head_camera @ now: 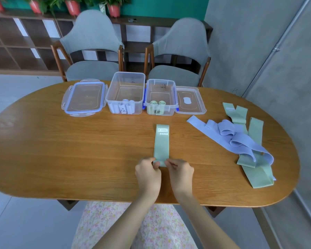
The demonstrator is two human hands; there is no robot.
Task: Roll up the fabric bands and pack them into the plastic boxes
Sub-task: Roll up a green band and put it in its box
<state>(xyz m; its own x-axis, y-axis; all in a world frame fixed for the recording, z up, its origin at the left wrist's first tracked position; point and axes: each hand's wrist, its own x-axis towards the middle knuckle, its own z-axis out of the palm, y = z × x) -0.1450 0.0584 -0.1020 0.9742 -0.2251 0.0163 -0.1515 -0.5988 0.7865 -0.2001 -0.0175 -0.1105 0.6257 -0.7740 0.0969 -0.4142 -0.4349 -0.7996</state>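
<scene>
On our oval wooden bench (79, 150), before grey chairs (92, 51), both hands' fingers (155, 163) pinch the flat green band (161, 144).

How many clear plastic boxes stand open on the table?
2: the taller box holding white rolls, and the lower box holding green rolls to its right. Lids lie beside each.

A pale green band (161, 144) lies flat and straight before me, label end far. More green and lilac bands (241, 139) sprawl tangled to my right. Two clear lidless boxes: the left box (125, 93) holds lilac rolls, the right box (161, 97) green rolls.
</scene>
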